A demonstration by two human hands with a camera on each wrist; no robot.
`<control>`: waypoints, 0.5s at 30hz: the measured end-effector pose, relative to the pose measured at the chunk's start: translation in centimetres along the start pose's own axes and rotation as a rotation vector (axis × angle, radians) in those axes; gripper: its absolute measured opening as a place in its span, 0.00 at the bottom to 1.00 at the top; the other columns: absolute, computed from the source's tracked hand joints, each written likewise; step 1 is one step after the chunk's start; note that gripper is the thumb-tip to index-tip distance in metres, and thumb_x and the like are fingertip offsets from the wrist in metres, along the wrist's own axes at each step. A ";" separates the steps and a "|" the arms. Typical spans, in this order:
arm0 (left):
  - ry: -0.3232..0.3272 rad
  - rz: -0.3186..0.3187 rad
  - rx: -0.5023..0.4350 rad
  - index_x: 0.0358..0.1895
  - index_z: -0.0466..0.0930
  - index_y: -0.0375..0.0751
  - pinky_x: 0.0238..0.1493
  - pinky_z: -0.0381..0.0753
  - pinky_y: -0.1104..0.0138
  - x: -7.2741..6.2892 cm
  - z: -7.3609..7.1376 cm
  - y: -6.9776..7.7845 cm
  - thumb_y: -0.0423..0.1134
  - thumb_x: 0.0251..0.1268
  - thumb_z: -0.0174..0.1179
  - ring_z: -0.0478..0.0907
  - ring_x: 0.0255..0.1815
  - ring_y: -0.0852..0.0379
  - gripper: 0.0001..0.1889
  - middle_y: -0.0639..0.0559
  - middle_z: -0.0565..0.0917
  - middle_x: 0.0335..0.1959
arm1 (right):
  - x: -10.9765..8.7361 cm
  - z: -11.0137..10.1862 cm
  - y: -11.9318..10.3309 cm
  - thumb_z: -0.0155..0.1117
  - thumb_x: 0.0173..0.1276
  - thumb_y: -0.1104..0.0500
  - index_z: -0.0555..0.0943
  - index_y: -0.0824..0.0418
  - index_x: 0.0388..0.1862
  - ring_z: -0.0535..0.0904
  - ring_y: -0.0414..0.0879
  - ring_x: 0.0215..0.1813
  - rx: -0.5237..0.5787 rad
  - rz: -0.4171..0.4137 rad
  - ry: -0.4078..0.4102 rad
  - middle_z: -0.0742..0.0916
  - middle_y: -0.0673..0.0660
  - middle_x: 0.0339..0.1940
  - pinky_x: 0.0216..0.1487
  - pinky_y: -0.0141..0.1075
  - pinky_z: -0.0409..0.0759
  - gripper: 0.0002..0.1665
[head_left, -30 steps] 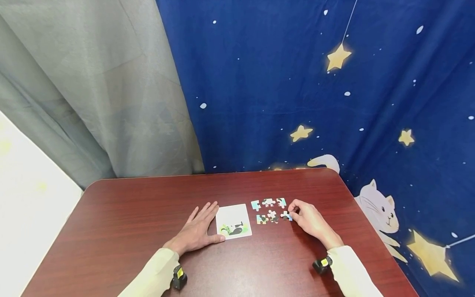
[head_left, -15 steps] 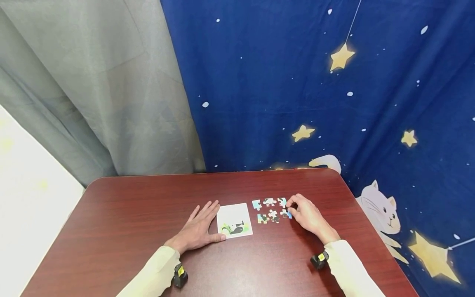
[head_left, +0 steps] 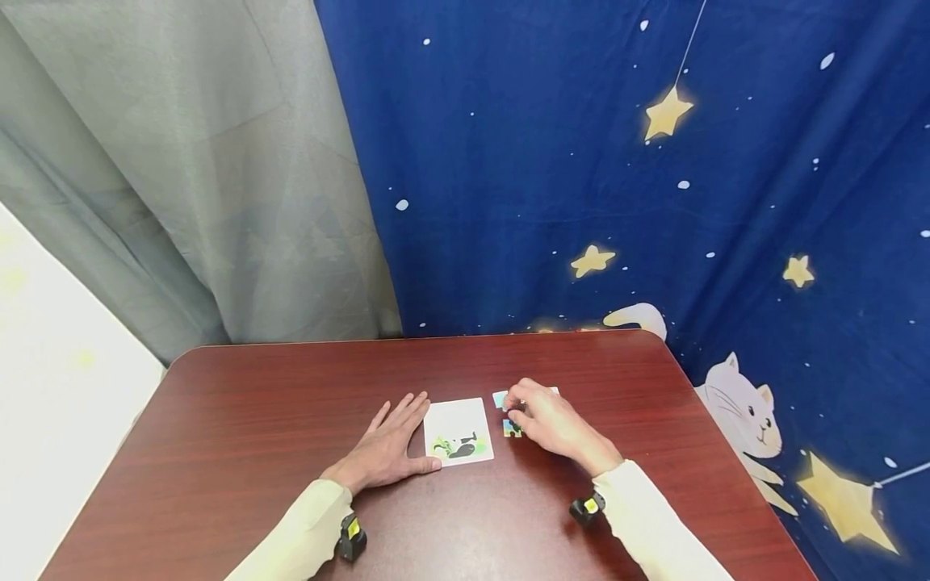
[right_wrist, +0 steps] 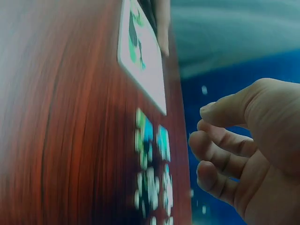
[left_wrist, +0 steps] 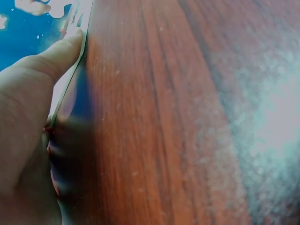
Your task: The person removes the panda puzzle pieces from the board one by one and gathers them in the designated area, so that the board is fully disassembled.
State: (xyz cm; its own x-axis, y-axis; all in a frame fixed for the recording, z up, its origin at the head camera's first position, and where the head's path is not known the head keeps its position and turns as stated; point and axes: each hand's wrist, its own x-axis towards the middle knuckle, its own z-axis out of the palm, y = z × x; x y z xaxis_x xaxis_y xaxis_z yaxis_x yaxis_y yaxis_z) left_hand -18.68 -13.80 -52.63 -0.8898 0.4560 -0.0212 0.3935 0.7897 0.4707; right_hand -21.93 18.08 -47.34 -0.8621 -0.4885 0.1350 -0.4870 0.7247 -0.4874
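A white square board (head_left: 456, 416) lies on the table, a black-and-white panda among green leaves along its near part. My left hand (head_left: 385, 453) rests flat beside it, fingers spread, thumb (left_wrist: 61, 56) at its near left corner. Over the loose jigsaw pieces to the board's right hovers my right hand (head_left: 552, 420), fingers loosely bent. Between its thumb and fingers (right_wrist: 208, 176) nothing shows in the right wrist view. Two pieces peek out on its left, a blue piece (head_left: 499, 399) and a yellow-green piece (head_left: 512, 429); it covers most of the others.
The reddish-brown table (head_left: 291, 403) has rounded far corners. Behind it hang a grey curtain (head_left: 291, 242) and a blue curtain (head_left: 494, 202) with stars and a cat. Each wrist wears a small black camera (head_left: 352, 539).
My right hand has moved left from the right-hand end of the pieces to above their middle, now covering most of them. The left hand and the board have stayed in place.
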 end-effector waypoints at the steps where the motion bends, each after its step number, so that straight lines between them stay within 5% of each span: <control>1: -0.007 -0.002 0.008 0.86 0.56 0.35 0.88 0.46 0.36 0.0 -0.1 0.0 0.70 0.65 0.66 0.50 0.91 0.39 0.57 0.42 0.56 0.89 | 0.3 0.3 -0.5 0.69 0.73 0.63 0.86 0.55 0.44 0.80 0.39 0.40 -0.008 -0.020 -0.016 0.86 0.47 0.44 0.46 0.35 0.81 0.04; 7: -0.002 0.006 0.002 0.85 0.56 0.34 0.87 0.47 0.35 0.0 -0.2 -0.1 0.69 0.63 0.69 0.51 0.90 0.37 0.58 0.40 0.57 0.89 | 1.6 2.1 -3.0 0.69 0.75 0.60 0.87 0.55 0.49 0.84 0.44 0.45 -0.018 -0.073 -0.099 0.87 0.48 0.45 0.50 0.40 0.84 0.06; 15: -0.038 -0.019 0.008 0.86 0.54 0.37 0.88 0.44 0.37 0.0 -0.3 0.1 0.70 0.61 0.69 0.47 0.92 0.41 0.60 0.44 0.54 0.90 | 2.6 4.9 -4.7 0.68 0.75 0.58 0.88 0.53 0.51 0.81 0.37 0.44 -0.036 -0.118 -0.203 0.87 0.46 0.47 0.49 0.34 0.83 0.09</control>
State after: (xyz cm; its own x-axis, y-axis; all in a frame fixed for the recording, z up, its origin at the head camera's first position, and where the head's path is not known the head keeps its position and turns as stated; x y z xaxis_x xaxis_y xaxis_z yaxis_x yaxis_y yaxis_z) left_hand -18.72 -13.82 -52.36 -0.8876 0.4563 -0.0633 0.3790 0.8015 0.4625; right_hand -21.20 11.04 -48.93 -0.7548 -0.6559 0.0115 -0.5905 0.6718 -0.4472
